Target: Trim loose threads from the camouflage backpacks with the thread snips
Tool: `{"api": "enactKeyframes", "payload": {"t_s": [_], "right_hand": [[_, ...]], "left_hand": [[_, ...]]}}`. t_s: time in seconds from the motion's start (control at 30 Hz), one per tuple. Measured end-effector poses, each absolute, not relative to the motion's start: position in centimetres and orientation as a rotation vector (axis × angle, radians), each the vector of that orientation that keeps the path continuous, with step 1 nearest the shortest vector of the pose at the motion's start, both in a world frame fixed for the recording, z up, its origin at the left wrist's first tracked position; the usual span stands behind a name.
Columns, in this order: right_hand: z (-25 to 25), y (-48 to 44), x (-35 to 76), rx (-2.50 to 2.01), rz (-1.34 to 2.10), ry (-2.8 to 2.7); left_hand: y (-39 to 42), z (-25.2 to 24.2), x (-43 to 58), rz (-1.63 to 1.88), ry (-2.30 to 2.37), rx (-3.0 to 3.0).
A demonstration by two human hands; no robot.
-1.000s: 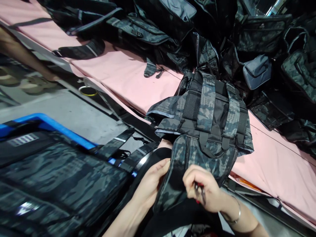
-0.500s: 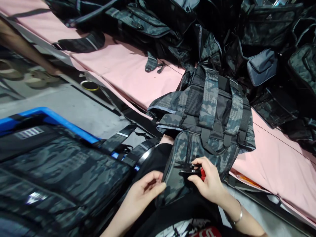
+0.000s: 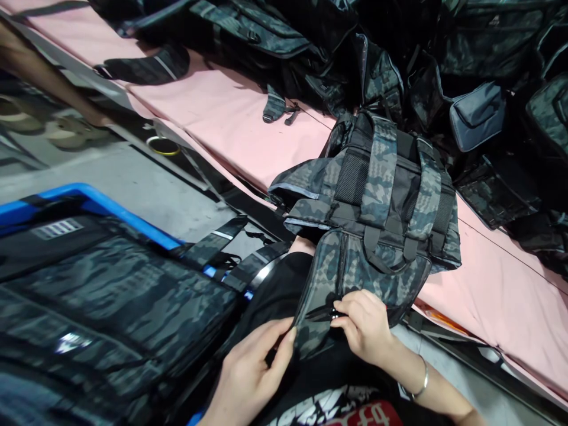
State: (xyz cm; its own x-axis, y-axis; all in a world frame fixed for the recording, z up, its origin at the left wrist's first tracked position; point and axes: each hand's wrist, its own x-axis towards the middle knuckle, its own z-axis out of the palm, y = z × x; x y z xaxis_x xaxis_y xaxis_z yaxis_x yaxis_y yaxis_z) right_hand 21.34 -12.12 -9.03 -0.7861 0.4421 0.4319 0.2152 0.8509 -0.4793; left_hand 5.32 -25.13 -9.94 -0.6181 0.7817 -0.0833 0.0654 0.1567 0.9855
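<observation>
A dark camouflage backpack (image 3: 377,219) lies half on the pink table (image 3: 231,130) and half on my lap, its padded straps facing up. My left hand (image 3: 252,370) pinches the lower left edge of the bag's flap between thumb and fingers. My right hand (image 3: 364,325) is closed on small black thread snips (image 3: 322,312), whose blades point left across the flap. A silver bangle circles my right wrist.
A blue crate (image 3: 95,204) at my left holds stacked camouflage bags (image 3: 106,307). Several more bags (image 3: 465,65) are heaped along the back of the table. A roll of yellow tape (image 3: 163,146) lies on the grey floor. Another person's arm (image 3: 39,74) crosses the upper left.
My right hand turned the snips from upright to blades pointing left on the flap. My left hand slid down the flap's edge and pinched it.
</observation>
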Motion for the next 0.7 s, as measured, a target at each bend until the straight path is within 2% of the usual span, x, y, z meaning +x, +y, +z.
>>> {"api": "enactKeyframes", "payload": {"t_s": [0.23,0.7], "right_hand": [[-8.87,-12.27,20.94,-0.479,0.545,-2.500],[-8.21,-13.12,20.86,-0.592,0.429,-2.549]], "left_hand": [[-24.93,-10.28,4.97,1.376,1.671,0.709],[-24.60,-9.73,4.96,1.397,1.589,0.567]]}}
